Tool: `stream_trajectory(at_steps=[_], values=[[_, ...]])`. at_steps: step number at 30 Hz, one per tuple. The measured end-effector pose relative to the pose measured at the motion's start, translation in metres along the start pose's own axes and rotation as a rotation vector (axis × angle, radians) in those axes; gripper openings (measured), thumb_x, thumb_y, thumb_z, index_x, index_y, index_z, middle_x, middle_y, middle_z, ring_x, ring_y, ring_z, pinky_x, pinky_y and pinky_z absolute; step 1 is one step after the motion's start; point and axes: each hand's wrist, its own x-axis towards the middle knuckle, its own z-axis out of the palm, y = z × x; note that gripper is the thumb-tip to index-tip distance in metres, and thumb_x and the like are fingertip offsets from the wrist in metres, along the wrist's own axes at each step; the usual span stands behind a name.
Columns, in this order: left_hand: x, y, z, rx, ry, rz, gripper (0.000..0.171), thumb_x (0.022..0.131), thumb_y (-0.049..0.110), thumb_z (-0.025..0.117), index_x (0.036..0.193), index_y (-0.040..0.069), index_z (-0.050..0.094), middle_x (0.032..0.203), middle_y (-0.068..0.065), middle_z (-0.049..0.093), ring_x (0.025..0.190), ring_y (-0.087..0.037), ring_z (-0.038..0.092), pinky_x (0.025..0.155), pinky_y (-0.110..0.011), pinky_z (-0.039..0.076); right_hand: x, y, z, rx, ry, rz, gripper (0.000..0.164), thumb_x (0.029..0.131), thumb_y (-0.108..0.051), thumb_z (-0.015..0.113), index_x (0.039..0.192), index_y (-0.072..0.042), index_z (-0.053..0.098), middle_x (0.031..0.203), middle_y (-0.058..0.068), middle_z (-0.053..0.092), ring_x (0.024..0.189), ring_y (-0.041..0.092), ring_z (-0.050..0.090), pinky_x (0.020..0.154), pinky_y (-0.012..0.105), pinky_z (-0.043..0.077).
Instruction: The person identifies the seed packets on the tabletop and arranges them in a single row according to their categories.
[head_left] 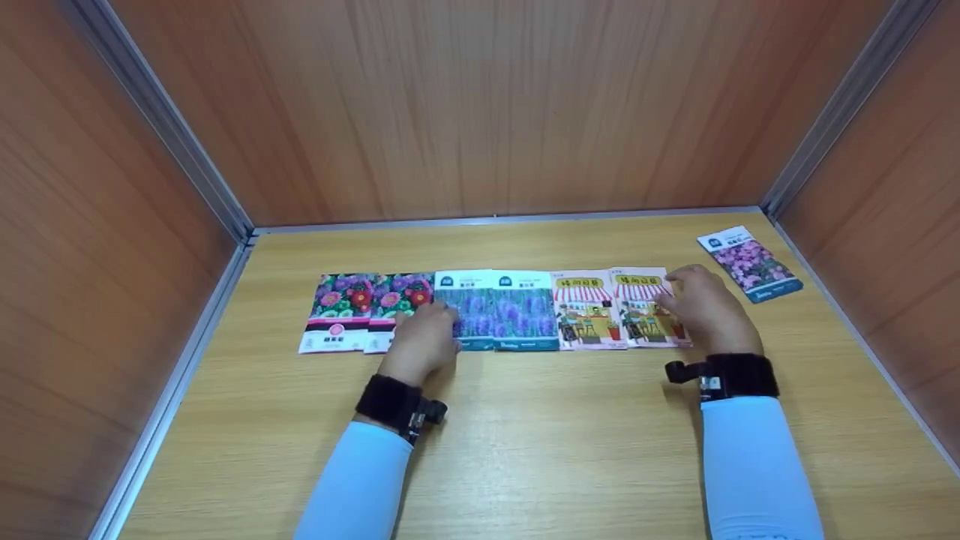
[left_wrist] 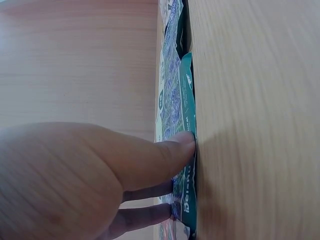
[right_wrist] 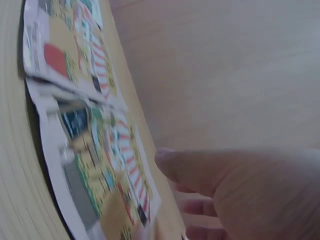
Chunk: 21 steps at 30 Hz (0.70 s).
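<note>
Six printed seed packets lie side by side in a row on the table. My left hand touches the left purple-flower packet, its thumb at the green bottom edge and its fingers on the printed face. It also overlaps the second red-and-purple-flower packet in the head view. At the row's right end, my right hand hovers beside the right striped-awning packet, thumb and fingers spread loosely near its right edge. Between the hands lie the other purple-flower packet and the other striped-awning packet.
Another red-and-purple-flower packet forms the row's left end. A pink-flower packet lies tilted at the far right of the wooden table. Wood panels enclose the table at the back and both sides.
</note>
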Motion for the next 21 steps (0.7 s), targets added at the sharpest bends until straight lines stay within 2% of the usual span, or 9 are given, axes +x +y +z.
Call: stream_trajectory(at_steps=[6,9,11,13,16,21], values=[[0.0,-0.001,-0.002,-0.014,-0.016,-0.007,0.047,0.105,0.023,0.083,0.149,0.011,0.073,0.152,-0.013,0.068,0.147,-0.036,0.06,0.127,-0.077,0.036,0.002,0.044,-0.012,-0.019,0.092,0.06,0.078,0.116,-0.042,0.062,0.172,0.006,0.037,0.183,0.04,0.012,0.169,0.065,0.012,0.134,0.081,0.018],[0.0,-0.001,-0.001,-0.005,-0.008,-0.002,0.046,0.104,0.022,0.084,0.148,0.012,0.074,0.15,-0.012,0.069,0.144,-0.035,0.062,0.124,-0.073,0.039,0.002,0.062,-0.014,-0.008,0.077,0.104,0.086,0.116,-0.046,0.06,0.175,0.007,0.027,0.183,0.041,-0.004,0.17,0.066,-0.001,0.134,0.083,0.011],[-0.001,-0.001,-0.001,0.004,0.004,0.004,0.045,0.103,0.022,0.085,0.146,0.012,0.075,0.148,-0.011,0.07,0.142,-0.035,0.063,0.121,-0.072,0.041,0.001,0.07,-0.015,-0.011,0.044,0.125,0.091,0.116,-0.05,0.059,0.175,0.008,0.023,0.182,0.042,-0.009,0.17,0.066,-0.006,0.134,0.083,0.009],[-0.001,-0.001,0.0,0.016,0.018,0.008,0.042,0.103,0.022,0.085,0.143,0.012,0.076,0.145,-0.011,0.071,0.14,-0.034,0.064,0.121,-0.072,0.042,0.001,0.074,-0.015,-0.039,0.017,0.134,0.095,0.115,-0.054,0.058,0.175,0.009,0.021,0.181,0.043,-0.007,0.169,0.067,-0.004,0.132,0.086,0.01],[-0.001,-0.001,0.001,0.027,0.027,0.013,0.04,0.103,0.022,0.085,0.14,0.012,0.077,0.141,-0.011,0.072,0.138,-0.034,0.065,0.121,-0.073,0.043,-0.002,0.074,-0.019,-0.091,-0.012,0.136,0.096,0.114,-0.058,0.057,0.174,0.01,0.024,0.18,0.045,0.006,0.166,0.069,0.006,0.126,0.092,0.013],[-0.001,-0.001,0.0,0.026,0.018,0.006,0.041,0.103,0.023,0.085,0.142,0.012,0.077,0.142,-0.011,0.071,0.141,-0.034,0.063,0.125,-0.075,0.039,-0.01,0.065,-0.029,-0.115,-0.054,0.16,0.091,0.113,-0.06,0.056,0.175,0.002,0.031,0.177,0.043,0.023,0.16,0.074,0.016,0.117,0.1,0.013]])
